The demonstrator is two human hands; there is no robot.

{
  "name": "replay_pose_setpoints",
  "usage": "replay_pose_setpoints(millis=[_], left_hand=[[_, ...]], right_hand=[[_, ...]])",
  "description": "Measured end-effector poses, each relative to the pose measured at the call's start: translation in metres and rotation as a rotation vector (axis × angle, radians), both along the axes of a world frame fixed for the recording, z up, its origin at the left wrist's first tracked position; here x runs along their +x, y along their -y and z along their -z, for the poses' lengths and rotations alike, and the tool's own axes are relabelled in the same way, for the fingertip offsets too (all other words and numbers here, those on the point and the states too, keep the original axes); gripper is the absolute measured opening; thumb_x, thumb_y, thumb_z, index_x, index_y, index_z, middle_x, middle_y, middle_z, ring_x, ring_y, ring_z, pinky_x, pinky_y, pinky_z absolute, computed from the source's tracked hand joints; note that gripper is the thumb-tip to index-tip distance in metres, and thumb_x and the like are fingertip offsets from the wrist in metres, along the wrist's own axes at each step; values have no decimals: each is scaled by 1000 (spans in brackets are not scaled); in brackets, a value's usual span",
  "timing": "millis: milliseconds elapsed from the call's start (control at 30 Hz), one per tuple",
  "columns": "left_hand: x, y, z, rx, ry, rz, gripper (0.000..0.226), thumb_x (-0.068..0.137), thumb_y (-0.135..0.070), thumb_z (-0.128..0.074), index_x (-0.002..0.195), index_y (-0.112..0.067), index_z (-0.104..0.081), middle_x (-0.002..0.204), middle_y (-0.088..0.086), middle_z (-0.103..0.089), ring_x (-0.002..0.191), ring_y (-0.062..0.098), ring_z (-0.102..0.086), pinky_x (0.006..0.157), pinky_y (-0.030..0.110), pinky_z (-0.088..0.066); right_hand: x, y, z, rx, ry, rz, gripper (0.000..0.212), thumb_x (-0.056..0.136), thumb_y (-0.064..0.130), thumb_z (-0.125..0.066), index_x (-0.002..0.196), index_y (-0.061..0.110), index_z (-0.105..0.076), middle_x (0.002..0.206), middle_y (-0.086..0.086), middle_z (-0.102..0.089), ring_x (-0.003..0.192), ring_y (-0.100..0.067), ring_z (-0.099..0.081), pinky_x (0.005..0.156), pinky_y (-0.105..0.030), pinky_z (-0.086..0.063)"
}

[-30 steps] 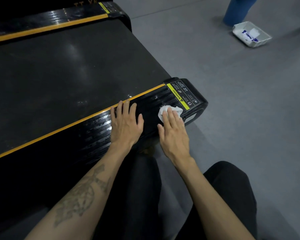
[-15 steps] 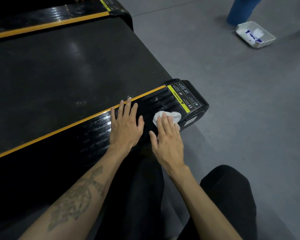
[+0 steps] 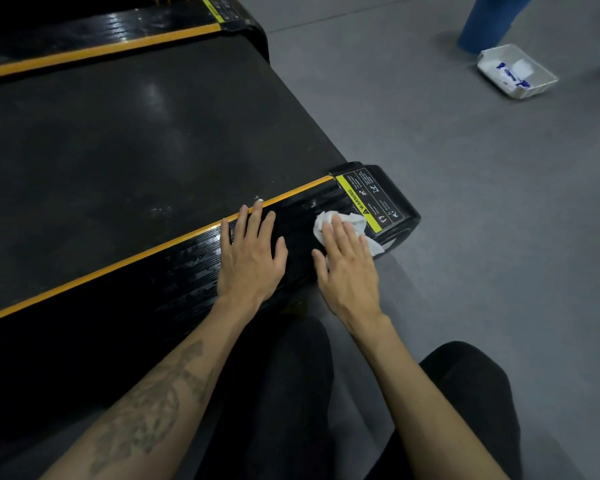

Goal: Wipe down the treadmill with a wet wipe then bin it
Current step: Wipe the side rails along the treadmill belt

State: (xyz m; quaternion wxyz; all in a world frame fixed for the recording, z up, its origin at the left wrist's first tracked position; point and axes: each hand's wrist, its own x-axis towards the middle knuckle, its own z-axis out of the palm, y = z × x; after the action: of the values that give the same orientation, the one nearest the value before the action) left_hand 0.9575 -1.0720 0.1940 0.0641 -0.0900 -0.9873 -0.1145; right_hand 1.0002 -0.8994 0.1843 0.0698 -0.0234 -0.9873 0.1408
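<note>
Since half a second ago the right hand [image 3: 349, 271] has slid the crumpled white wet wipe [image 3: 340, 221] along the side rail toward the treadmill's rear corner, so the wipe now touches the yellow warning label [image 3: 359, 204] on the black end cap [image 3: 388, 199]. Its fingers lie straight and slightly apart, pressing the wipe flat against the ribbed black rail of the treadmill [image 3: 187, 258]. The left hand [image 3: 252, 258] rests beside it on the same rail, fingers straight and spread, fingertips reaching the orange stripe at the belt's edge. Nothing lies between the two hands. Wet streaks shine on the rail left of the left hand. The dark belt fills the upper left, with a second orange-striped rail beyond it. Grey floor [image 3: 465, 220] spreads to the right. Well apart, near the top right corner, a white rectangular tray [image 3: 541, 79] holds a blue-printed white packet, just beside a blue cylindrical bin [image 3: 489, 22]. Black-trousered knees [image 3: 465, 393] sit below.
</note>
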Motion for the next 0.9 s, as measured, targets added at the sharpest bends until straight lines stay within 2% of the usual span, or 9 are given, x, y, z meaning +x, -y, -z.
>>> replay_pose_setpoints(millis=[100,200,300,467,533,667,733,800,900], left_hand=[[1,0,0,-4,-3,-7,56,106,-43,-37,156,-17,-38,169,6,-25,158,27,-18,127,56,-15],[-1,-1,-1,-10,-5,-10,56,105,-42,-37,155,-17,-39,168,7,-27,157,27,-19,127,56,-16],[-1,-1,-2,-10,-6,-6,56,105,-42,-38,155,-17,-39,168,7,-27,157,27,-19,127,55,-15],[-1,0,-1,-13,-10,-11,55,105,-42,-38,155,-17,-40,168,7,-28,157,26,-20,127,55,-16],[-2,-1,-1,-7,-14,-14,55,105,-41,-39,154,-16,-42,167,7,-29,157,27,-21,127,55,-17],[-2,-1,-1,-2,-8,-12,54,106,-40,-40,154,-17,-41,168,6,-28,157,26,-20,127,54,-15],[-2,0,0,-5,-5,-13,54,106,-41,-40,155,-17,-41,168,6,-28,157,26,-20,128,53,-14],[-2,0,0,-4,-8,-16,55,106,-41,-40,155,-16,-40,168,7,-28,157,26,-20,127,54,-15],[-3,-1,0,-2,-3,-24,56,106,-42,-39,156,-14,-39,168,7,-28,157,26,-21,127,54,-16]], right_hand=[[13,13,1,-12,-5,76,67,106,47,-23,158,7,-33,167,-11,-26,157,-25,-19,127,-47,-20],[13,27,1,-13,1,1,67,104,47,-26,158,8,-34,166,-10,-28,156,-26,-20,128,-43,-14],[-8,14,-1,13,0,-29,66,104,47,-22,159,11,-34,167,-7,-26,157,-23,-19,128,-45,-18],[4,19,0,-18,7,83,68,105,47,-21,156,5,-35,166,-13,-28,155,-28,-22,126,-47,-20],[3,25,1,-23,-3,35,67,104,45,-21,156,6,-37,165,-12,-30,155,-28,-23,126,-45,-19],[-23,3,-6,16,28,-58,59,109,43,-28,160,14,-30,169,-5,-22,157,-22,-15,128,-42,-11],[-20,1,-5,9,28,8,58,109,41,-28,159,11,-32,167,-8,-26,157,-24,-19,128,-44,-17],[-10,14,-3,16,7,47,60,107,41,-26,155,7,-40,163,-14,-35,153,-29,-29,124,-49,-28],[-14,24,-2,24,6,-69,60,105,38,-23,154,10,-43,162,-13,-37,152,-30,-31,123,-50,-30]])
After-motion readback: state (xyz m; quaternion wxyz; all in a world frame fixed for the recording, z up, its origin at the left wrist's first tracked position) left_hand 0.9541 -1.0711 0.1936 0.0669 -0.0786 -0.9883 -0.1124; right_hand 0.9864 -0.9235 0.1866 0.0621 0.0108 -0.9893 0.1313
